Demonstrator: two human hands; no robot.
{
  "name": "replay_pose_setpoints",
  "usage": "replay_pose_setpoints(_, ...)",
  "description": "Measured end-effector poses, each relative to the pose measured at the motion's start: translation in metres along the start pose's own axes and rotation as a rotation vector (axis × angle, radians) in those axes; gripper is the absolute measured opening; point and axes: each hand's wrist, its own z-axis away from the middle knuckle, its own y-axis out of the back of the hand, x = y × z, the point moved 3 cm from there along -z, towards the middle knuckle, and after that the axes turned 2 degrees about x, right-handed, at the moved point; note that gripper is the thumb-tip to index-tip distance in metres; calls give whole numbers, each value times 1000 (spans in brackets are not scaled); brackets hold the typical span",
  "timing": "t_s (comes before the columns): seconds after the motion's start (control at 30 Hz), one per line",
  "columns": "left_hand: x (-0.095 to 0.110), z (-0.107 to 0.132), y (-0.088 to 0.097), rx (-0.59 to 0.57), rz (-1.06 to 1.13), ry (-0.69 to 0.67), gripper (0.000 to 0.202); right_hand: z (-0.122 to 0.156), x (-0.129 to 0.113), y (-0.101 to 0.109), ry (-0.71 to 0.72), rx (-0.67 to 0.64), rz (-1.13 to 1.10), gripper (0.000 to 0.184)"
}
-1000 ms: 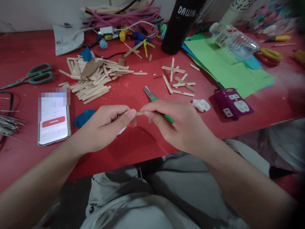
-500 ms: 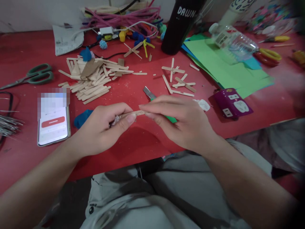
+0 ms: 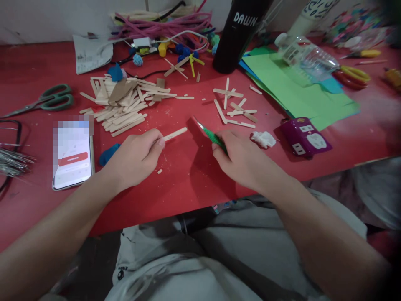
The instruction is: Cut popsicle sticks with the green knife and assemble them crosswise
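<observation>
On the left of the frame, green-handled scissors [image 3: 56, 98] lie on the red counter [image 3: 140, 207], higher than a lit phone [image 3: 75, 165]. A heap of loose sticks [image 3: 125, 109] spreads across the upper left. Left of centre, the left hand [image 3: 134, 159] has its fingers pinched on 1 wooden stick [image 3: 176, 133], its free end at mid-frame. Right of centre, the right hand [image 3: 236, 154] has its fingers wrapped round a green cutter [image 3: 214, 138], blade up and leftward, apart from that stick. Farther right sit a white wad [image 3: 263, 139] and a purple box [image 3: 305, 136].
</observation>
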Motion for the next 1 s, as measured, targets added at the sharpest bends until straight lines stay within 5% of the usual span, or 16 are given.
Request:
replay_pose_setpoints(0.23,-10,-8,-3,0,-84,89,25,15,-13,2,35,-145,-622,36)
replay_pose_setpoints(1.0,-11,-9,-6,-70,-199,86,26,13,-24,-10,48,-187,-536,35)
